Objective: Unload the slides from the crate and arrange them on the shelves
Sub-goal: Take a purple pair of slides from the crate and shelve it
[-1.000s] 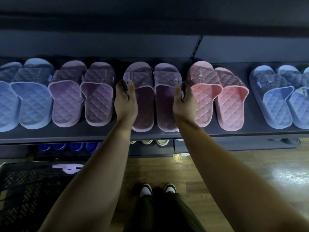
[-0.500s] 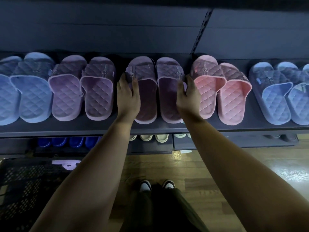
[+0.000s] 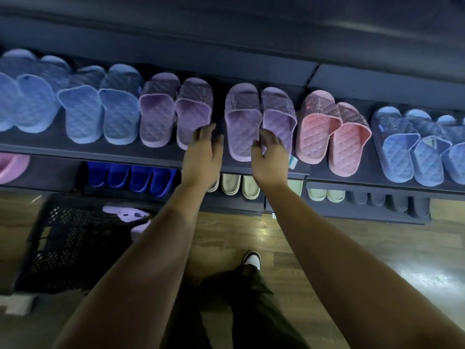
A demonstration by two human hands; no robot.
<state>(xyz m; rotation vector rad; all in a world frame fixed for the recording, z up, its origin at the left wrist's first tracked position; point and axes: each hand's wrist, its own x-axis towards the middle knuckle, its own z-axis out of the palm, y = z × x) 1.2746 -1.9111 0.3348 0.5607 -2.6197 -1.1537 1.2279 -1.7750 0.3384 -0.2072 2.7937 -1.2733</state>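
Slides in soft colours stand in pairs along a dark shelf [image 3: 161,153] that runs across the middle of the frame, toes pointing to the back. From left to right there are blue pairs, two purple pairs, a pink pair [image 3: 332,137] and more blue at the right edge. The purple pair in the centre [image 3: 259,122] sits side by side, heels near the shelf's front edge.

Both hands reach to this pair and hold nothing. The left hand [image 3: 202,154] hovers with fingers loosely spread just beside the pair's left slide. The right hand [image 3: 270,157] is over the heel of the right slide, fingers relaxed and slightly bent; whether they touch it cannot be told.

At lower left, on the wooden floor, stands a black latticed crate [image 3: 63,248]. A lilac slide [image 3: 128,214] shows at its near corner, with another pale piece below it partly hidden by the left forearm.

Judging by this, the placing of the centre pair looks finished or is getting a last nudge. The next move calls for bending to the crate at lower left, lifting what remains, and finding open room on a shelf, since this row looks nearly full.
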